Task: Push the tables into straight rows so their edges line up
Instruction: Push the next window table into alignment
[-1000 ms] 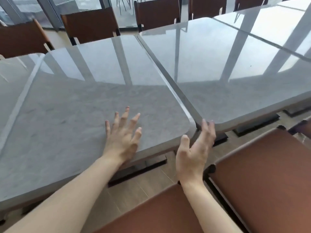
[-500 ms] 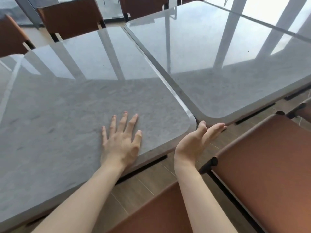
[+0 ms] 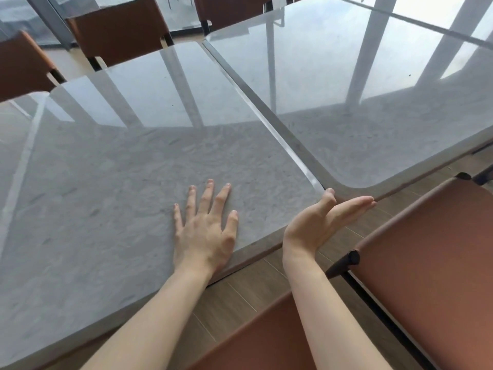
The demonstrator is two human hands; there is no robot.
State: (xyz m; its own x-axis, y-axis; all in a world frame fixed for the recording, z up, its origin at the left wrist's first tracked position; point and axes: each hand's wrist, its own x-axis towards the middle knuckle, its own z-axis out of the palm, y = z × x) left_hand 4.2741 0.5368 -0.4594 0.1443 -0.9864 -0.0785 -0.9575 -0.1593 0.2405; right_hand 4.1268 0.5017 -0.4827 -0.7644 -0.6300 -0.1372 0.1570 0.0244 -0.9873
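left hand (image 3: 205,231) lies flat, fingers spread, grip released, on the glossy grey stone-patterned square worktop (image 3: 128,182) at centre-left of the frame, near its lower edge. right hand (image 3: 320,222), palm up with fingers straight, grip released, sits at the rounded corners where this worktop meets the matching grey worktop (image 3: 360,108) at upper right. brown leather chair (image 3: 432,263) stands at lower right.

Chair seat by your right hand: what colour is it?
Reddish-brown chair seat with a black frame, plain in the head view.
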